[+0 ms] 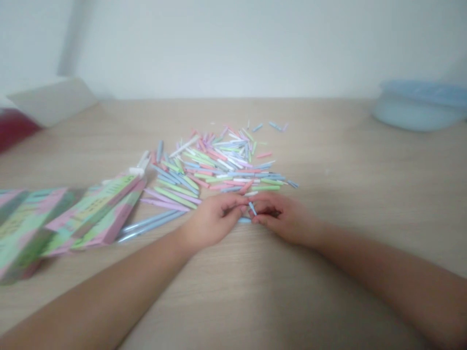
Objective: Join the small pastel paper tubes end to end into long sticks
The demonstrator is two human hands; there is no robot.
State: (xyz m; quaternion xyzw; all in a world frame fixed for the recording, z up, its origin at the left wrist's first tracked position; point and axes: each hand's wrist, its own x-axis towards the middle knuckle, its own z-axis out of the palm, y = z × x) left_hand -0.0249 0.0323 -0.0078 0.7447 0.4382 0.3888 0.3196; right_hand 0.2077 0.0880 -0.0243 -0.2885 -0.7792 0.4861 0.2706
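Recording, from the head-worn view, two bare hands meeting at the near edge of a loose heap of thin pastel sticks [219,167] (pink, lilac, mint green, pale blue and white, material not determinable) scattered across a light wood-grain tabletop [339,160]. The left hand [211,218] and the right hand [286,218] lie palm-down with fingers curled inward, neither spread nor pressed flat, their fingertips nearly meeting. A short pale blue stick [252,209] stands tilted between them, at or against the fingers of both hands; blur prevents confirming a firm pinch, and which hand bears it cannot be told. A second pale blue stick [244,220] lies on the tabletop directly below the fingertips. Beside the left hand are long pale blue sticks [149,226], with lilac and green sticks [171,200] just beyond them, both at the heap's near-left side. Farther left sits an overlapping group of flat pink-and-green printed boxes [93,216], close to the sticks - their contents cannot be seen. At the far right, a pale blue lidded plastic tub [419,107] stands near a white wall [233,48]. At the far left are a pale flat card box [51,99] and a dark red object [14,127], the latter too blurred to identify.
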